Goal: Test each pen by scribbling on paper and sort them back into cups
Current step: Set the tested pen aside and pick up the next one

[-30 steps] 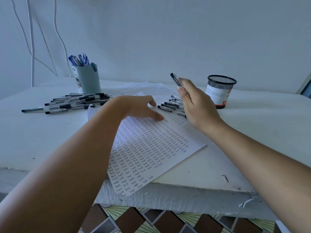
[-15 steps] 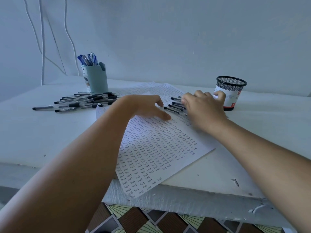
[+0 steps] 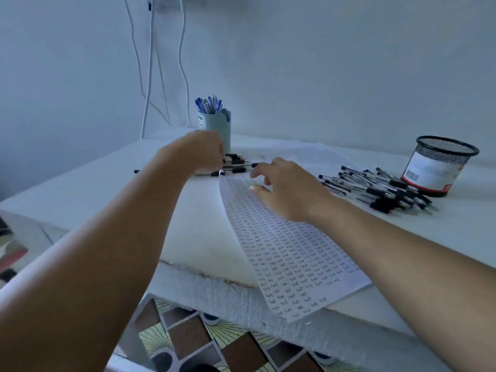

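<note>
Left hand (image 3: 202,151) reaching into untested pen pile (image 3: 236,165) beside blue cup (image 3: 216,127); grip hidden, cannot tell. Right hand (image 3: 284,186) loose-fingered, empty, over paper (image 3: 290,253). Step: fetching next pen. Next: pinch one, scribble.

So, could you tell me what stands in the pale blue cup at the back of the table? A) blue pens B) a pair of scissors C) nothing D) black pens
A: the pale blue cup holds a bunch of blue pens, whose blue ends stick up above its rim.
</note>
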The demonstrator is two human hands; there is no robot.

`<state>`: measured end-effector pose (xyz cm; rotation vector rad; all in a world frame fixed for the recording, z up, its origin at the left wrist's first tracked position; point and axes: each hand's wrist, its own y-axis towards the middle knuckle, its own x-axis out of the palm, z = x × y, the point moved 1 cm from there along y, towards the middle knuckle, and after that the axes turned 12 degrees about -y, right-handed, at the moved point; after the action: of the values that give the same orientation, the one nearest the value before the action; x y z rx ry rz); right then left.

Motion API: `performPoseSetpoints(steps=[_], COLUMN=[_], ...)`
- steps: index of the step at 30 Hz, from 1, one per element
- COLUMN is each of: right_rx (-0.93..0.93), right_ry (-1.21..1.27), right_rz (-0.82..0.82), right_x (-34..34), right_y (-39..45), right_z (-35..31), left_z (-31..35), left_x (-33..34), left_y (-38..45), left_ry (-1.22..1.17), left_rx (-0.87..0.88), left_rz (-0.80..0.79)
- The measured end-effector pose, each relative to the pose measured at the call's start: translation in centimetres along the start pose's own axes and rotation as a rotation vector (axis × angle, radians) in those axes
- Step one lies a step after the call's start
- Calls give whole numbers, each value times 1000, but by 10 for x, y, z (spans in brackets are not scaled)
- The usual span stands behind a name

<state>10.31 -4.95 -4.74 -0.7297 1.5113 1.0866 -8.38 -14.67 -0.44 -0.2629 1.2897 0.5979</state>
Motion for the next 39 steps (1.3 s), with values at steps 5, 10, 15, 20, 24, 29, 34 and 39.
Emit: performPoseSetpoints(steps=[5,10,15,20,24,29,34,39], right_rx=[-12,36,53,34,-34,-140,-138,64], right_ry=[15,37,66,162,118,-108,-138,407], right_rz=[7,30,38,80,365,686,801,769], right_x=[8,15,15,9,1,-16,-21,-44], right_y=[13,15,13,8,3,-7,-39,-69], right_z=[-20,-23,-23,-21,-12,13,51,69], left_z=[-25,-41,-43,-32,7,71,116,125], left_x=[12,22,24,21,-8,-19,8,25], left_y=[-2,2,4,2,-3,-2,-5,8], left_ry=[-68,-182,-285,-287,-633,-1506,-1585,-1092], left_rx=[1,16,47,75,120,-84,-112,-113], left_rz=[50,134,204,178,273,-132,-431,-211])
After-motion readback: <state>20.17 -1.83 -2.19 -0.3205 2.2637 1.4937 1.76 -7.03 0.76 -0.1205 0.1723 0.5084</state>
